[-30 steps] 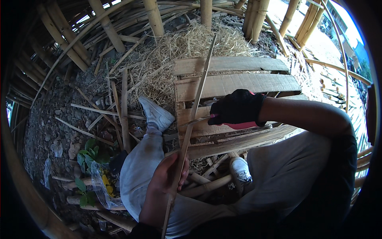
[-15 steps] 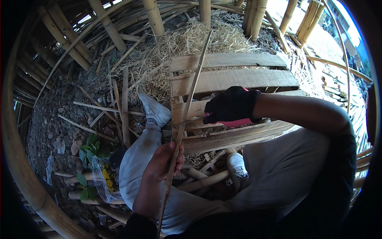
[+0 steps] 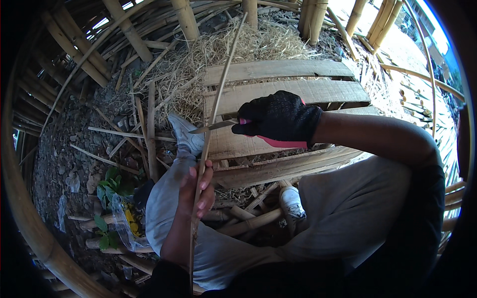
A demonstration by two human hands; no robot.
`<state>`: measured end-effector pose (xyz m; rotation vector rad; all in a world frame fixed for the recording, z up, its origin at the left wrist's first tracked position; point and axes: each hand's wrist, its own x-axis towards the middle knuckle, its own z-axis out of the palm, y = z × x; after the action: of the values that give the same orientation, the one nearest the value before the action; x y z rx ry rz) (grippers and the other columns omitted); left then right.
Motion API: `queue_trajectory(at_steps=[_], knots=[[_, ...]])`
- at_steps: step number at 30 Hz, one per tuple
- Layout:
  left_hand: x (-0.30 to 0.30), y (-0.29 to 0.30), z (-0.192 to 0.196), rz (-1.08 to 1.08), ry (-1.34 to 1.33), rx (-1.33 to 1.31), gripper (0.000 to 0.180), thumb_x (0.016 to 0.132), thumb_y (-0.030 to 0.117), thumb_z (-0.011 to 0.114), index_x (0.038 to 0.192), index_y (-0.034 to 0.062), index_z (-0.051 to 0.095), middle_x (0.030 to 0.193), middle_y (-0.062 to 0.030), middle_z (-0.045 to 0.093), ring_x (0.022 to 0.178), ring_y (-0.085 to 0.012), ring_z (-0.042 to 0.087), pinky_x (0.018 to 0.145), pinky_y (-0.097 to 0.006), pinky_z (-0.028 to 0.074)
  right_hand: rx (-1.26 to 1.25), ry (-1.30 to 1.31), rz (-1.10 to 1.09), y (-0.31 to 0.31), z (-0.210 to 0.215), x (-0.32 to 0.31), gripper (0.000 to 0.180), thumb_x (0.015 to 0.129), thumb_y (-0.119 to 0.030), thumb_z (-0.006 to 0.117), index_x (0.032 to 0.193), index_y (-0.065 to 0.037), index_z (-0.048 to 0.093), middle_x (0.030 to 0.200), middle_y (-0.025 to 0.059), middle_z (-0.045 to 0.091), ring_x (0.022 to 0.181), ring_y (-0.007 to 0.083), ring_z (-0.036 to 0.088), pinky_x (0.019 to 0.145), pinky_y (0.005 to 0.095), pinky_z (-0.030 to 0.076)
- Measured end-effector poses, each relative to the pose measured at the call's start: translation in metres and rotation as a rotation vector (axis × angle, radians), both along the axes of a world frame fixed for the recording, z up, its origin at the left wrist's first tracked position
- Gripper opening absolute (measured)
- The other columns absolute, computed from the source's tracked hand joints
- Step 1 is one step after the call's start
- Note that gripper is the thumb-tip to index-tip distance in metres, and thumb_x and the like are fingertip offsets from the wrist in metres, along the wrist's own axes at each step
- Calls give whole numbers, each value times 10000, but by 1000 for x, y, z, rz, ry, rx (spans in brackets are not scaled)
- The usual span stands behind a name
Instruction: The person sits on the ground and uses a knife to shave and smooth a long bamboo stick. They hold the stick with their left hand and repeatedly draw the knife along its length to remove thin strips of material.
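Observation:
My bare left hand [image 3: 198, 189] is closed around the lower half of a long, thin bamboo strip [image 3: 218, 98], which slants up and away over a slatted wooden platform [image 3: 283, 94]. In a black and pink glove, my right hand [image 3: 280, 120] grips a knife [image 3: 214, 126]. Its handle is mostly hidden in the glove; a pink bit shows at the fingers. The blade points left and lies across the strip, above my left hand. The strip's lower end runs down past my left forearm.
Dry straw or shavings [image 3: 233, 44] are heaped behind the platform. Loose bamboo pieces [image 3: 152, 134] lie on the stony ground at left, near a green leafy plant [image 3: 110, 188] and clear plastic [image 3: 124, 223]. Bamboo posts [image 3: 185, 20] stand at the back. My shoes [image 3: 292, 202] flank the platform's near side.
The knife blade has moved up along the strip and left, the right hand with it. The strip has shifted left and stands steeper; the left hand has moved up and left, its fingers loosened somewhat.

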<state>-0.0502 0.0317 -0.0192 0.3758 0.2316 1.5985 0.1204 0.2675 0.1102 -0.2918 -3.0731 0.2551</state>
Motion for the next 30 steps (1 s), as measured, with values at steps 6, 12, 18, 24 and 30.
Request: queue_trajectory(at_steps=[6, 12, 18, 24, 30], knots=[[-33, 11, 36, 93, 143, 38, 487, 1130, 303, 327, 1458, -57, 324, 865, -69, 517, 449, -155, 561, 329, -305, 523, -55, 30, -50, 3, -1, 0, 400, 1011, -497, 522, 1139, -153, 682, 1043, 122, 719, 962, 339, 699, 825, 469, 553], [-34, 27, 48, -45, 386, 18, 428, 1121, 298, 368, 1384, -39, 384, 812, -72, 507, 473, -218, 603, 404, -369, 595, -65, 268, -30, 2, 0, 2, 345, 963, -449, 627, 1092, -137, 700, 986, 114, 712, 897, 338, 700, 785, 455, 551], [-14, 7, 30, -446, 495, 155, 328, 1027, 265, 601, 1139, -3, 447, 787, -153, 624, 665, -300, 722, 652, -412, 656, -46, 693, 181, 9, -8, 10, 306, 863, -318, 766, 1089, -125, 694, 925, 82, 677, 859, 300, 695, 736, 435, 549], [21, 2, 31, -520, -55, -92, 344, 1052, 406, 514, 1092, 70, 451, 689, -107, 572, 568, -264, 664, 557, -347, 609, -77, 554, 290, 5, -24, 8, 230, 903, -339, 712, 983, -124, 684, 875, 86, 671, 832, 318, 694, 703, 448, 548], [39, -10, 29, -222, -159, -274, 447, 1098, 529, 286, 1044, 112, 434, 564, -13, 464, 340, -149, 436, 333, -275, 370, -60, 265, 108, -5, -38, 18, 374, 964, -477, 600, 927, -135, 745, 843, 93, 731, 788, 303, 722, 663, 441, 565]])
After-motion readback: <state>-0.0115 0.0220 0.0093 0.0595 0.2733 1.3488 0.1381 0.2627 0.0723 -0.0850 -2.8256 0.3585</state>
